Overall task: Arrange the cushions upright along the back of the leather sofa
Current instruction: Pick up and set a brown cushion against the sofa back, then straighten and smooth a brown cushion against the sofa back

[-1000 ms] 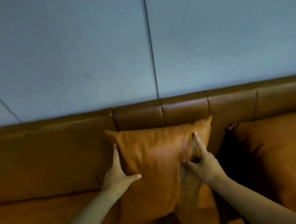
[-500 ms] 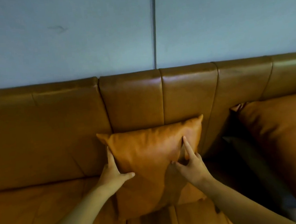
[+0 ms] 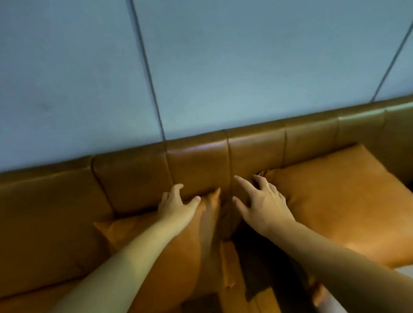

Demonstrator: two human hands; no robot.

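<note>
Both hands are shifting off the small cushion's [image 3: 161, 270] face since 0.5 s ago; you're now reaching up near the sofa backrest [image 3: 131, 182]. Left hand [image 3: 177, 205] is resting spread on that cushion's top edge, gripping nothing. Right hand [image 3: 261, 204] is hovering spread btwn it and the big cushion [image 3: 353, 207] leaning at the backrest's right end. Dark gap btwn cushions is hard to make out; big cushion's lower right corner is cut off.

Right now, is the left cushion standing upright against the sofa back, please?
Upright. The left cushion stands on edge, its top against the sofa back, with the left hand resting open on its top.
</note>
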